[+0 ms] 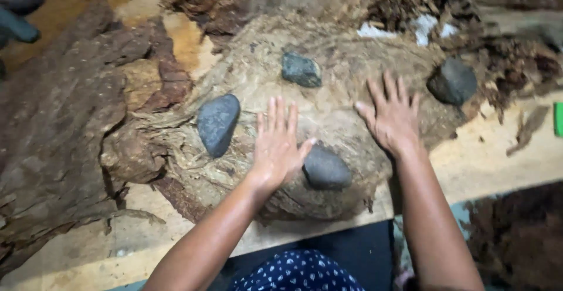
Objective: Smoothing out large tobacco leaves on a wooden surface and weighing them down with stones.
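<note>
Wooden workbench point(504, 156), near edge: one flattened heap of brown dried leaves point(328, 80), weighted by four dark stones. Left hand point(277, 144) lies flat on the heap, fingers spread, gripping nothing, thumb touching the nearest stone point(325, 168). Right hand point(392, 115) likewise flat and spread, just beside it; further leaf sheets point(53, 127) occupy the left end.

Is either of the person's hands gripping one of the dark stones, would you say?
No: both the left hand and right hand lie flat, fingers spread, on the leaf pile.
</note>
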